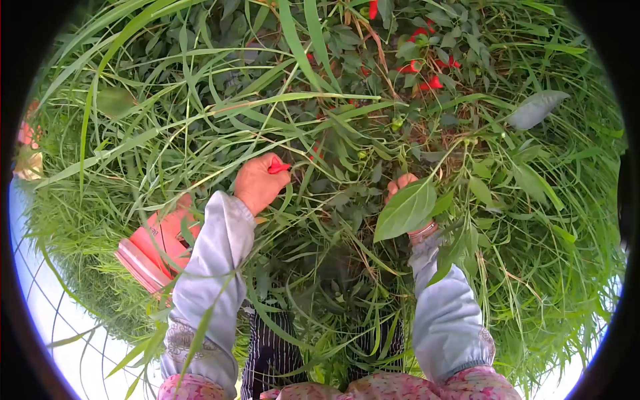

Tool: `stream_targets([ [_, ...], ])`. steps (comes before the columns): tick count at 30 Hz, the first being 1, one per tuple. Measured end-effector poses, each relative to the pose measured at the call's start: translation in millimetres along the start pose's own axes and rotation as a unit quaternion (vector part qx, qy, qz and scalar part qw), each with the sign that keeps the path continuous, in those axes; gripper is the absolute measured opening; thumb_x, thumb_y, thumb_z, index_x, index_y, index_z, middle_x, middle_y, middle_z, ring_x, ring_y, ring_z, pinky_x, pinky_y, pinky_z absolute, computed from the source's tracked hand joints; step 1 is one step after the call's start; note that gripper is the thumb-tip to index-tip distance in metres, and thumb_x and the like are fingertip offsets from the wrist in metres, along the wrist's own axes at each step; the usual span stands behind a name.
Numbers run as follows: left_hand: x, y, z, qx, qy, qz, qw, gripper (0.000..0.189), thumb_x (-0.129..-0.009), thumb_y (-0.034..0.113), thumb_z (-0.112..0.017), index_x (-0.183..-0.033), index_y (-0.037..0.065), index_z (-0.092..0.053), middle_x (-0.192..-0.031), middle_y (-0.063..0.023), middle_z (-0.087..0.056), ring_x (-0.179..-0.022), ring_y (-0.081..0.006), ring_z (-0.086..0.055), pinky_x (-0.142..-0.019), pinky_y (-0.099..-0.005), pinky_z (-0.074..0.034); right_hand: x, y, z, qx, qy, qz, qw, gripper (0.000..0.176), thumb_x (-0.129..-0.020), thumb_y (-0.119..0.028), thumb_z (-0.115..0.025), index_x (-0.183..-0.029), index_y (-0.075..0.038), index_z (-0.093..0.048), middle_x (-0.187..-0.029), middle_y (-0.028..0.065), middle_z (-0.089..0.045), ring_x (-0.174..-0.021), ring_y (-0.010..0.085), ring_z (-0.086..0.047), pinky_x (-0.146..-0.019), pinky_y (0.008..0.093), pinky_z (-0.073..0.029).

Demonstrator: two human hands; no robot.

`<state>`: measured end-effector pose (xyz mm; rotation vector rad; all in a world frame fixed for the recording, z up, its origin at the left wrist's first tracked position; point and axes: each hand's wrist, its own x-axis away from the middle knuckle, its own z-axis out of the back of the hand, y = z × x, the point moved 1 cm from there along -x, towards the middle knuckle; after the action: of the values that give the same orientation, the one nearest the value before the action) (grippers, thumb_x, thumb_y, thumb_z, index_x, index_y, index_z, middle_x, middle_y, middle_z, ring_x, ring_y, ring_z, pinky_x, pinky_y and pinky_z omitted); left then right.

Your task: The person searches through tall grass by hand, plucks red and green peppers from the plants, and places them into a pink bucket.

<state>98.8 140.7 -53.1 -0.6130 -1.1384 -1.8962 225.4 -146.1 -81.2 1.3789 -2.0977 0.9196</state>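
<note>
My left hand point(260, 185) is closed around a red chili pepper point(279, 167), whose end sticks out between thumb and fingers. Grass blades and pepper leaves surround it. My right hand point(401, 187) reaches in among the stems, partly covered by a broad green leaf point(405, 210). Only some of its fingertips and the wrist show, so what it touches is hidden. Beyond both hands, several red peppers point(432, 83) hang on a leafy pepper plant point(453, 33). A small green pepper point(397, 124) hangs nearer.
A pinkish-red container point(157, 250) sits in the grass left of my left sleeve point(223, 233). Long grass blades point(233, 107) cross in front of the plants. My striped trouser legs point(272, 347) stand among the leaves below. Dense grass point(573, 200) lines the right side.
</note>
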Motion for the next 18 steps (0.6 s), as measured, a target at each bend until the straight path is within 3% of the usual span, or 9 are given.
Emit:
stream_targets([
  [2,-10.5,2.4,-4.5,-0.121,0.009,-0.065,0.991,0.014,-0.074,0.018,-0.065,-0.086,0.012,-0.061,-0.067,-0.0078,-0.059,-0.062,-0.023,-0.057,-0.059,-0.0335,-0.046,-3.2,3.4,7.8,-0.016,-0.034,-0.001,0.999,0.015,-0.082,-0.021,-0.056,-0.081,-0.009,-0.048,-0.082,0.0082,-0.052,-0.065,0.0174,-0.046,-0.061,0.03,-0.041],
  [4,-17.5,11.7,-19.5,-0.158,0.022,-0.159,0.974,0.023,-0.074,0.018,-0.064,-0.096,0.015,-0.063,-0.072,-0.0105,-0.06,-0.068,-0.0233,-0.06,-0.063,-0.0343,-0.048,-3.2,6.2,14.5,0.048,0.044,0.011,0.998,0.02,-0.085,-0.027,-0.055,-0.082,-0.008,-0.048,-0.081,0.0087,-0.052,-0.065,0.0174,-0.046,-0.06,0.0297,-0.041],
  [5,-29.8,10.8,-28.4,-0.217,-0.042,-0.153,0.963,0.035,-0.074,0.019,-0.064,-0.109,0.021,-0.061,-0.083,-0.0131,-0.063,-0.08,-0.0278,-0.062,-0.069,-0.0365,-0.048,-1.7,9.0,14.1,0.062,0.064,0.017,0.996,0.021,-0.085,-0.028,-0.054,-0.082,-0.008,-0.048,-0.081,0.0089,-0.052,-0.064,0.0172,-0.046,-0.06,0.0295,-0.041],
  [8,-48.1,-9.1,-57.1,-0.255,-0.018,-0.23,0.939,0.036,-0.075,0.019,-0.063,-0.11,0.022,-0.059,-0.093,-0.0135,-0.062,-0.087,-0.0284,-0.06,-0.073,-0.0359,-0.047,2.2,3.0,3.3,0.045,0.085,0.013,0.995,0.011,-0.083,-0.019,-0.054,-0.082,-0.009,-0.048,-0.083,0.0094,-0.052,-0.064,0.0172,-0.047,-0.061,0.0297,-0.042],
  [10,-59.2,-14.9,-68.6,-0.254,-0.058,-0.172,0.95,0.031,-0.077,0.017,-0.058,-0.108,0.022,-0.06,-0.107,-0.0109,-0.057,-0.095,-0.0269,-0.058,-0.078,-0.0355,-0.048,4.0,-5.8,-14.9,0.057,0.053,0.03,0.997,0.008,-0.08,-0.013,-0.054,-0.082,-0.009,-0.048,-0.083,0.0092,-0.052,-0.064,0.0173,-0.048,-0.062,0.0297,-0.042],
  [12,-51.4,-11.0,-74.3,-0.385,0.02,-0.252,0.888,0.029,-0.077,0.015,-0.056,-0.105,0.021,-0.06,-0.109,-0.0088,-0.055,-0.096,-0.0249,-0.058,-0.078,-0.0355,-0.048,-0.7,-2.6,-3.8,0.022,0.031,0.015,0.999,0.009,-0.075,-0.008,-0.055,-0.081,-0.009,-0.048,-0.082,0.0077,-0.051,-0.064,0.017,-0.047,-0.063,0.029,-0.041],
  [14,-53.0,-12.4,-79.1,-0.369,0.018,-0.287,0.884,0.031,-0.076,0.011,-0.055,-0.105,0.02,-0.059,-0.109,-0.0075,-0.055,-0.098,-0.023,-0.056,-0.078,-0.0351,-0.049,-4.4,-4.0,3.9,0.048,-0.014,-0.002,0.999,0.009,-0.075,-0.007,-0.055,-0.079,-0.008,-0.047,-0.081,0.0073,-0.05,-0.063,0.0169,-0.046,-0.063,0.0287,-0.041],
  [15,-52.9,-13.8,-80.5,-0.348,0.003,-0.302,0.888,0.031,-0.076,0.01,-0.054,-0.106,0.018,-0.059,-0.11,-0.0069,-0.056,-0.1,-0.0225,-0.055,-0.079,-0.0342,-0.049,-7.7,3.1,17.3,-0.012,-0.051,0.002,0.999,0.008,-0.076,-0.007,-0.055,-0.082,-0.006,-0.05,-0.084,0.01,-0.054,-0.066,0.0183,-0.051,-0.063,0.0304,-0.044],
  [18,-51.0,-10.5,-77.9,-0.305,-0.022,-0.331,0.893,0.03,-0.076,0.008,-0.053,-0.106,0.013,-0.058,-0.11,-0.0055,-0.056,-0.105,-0.0214,-0.052,-0.082,-0.0319,-0.048,-3.0,9.8,18.1,-0.026,0.07,0.024,0.997,0.012,-0.076,-0.007,-0.055,-0.087,-0.004,-0.053,-0.09,0.0136,-0.058,-0.071,0.0198,-0.056,-0.063,0.032,-0.047],
])
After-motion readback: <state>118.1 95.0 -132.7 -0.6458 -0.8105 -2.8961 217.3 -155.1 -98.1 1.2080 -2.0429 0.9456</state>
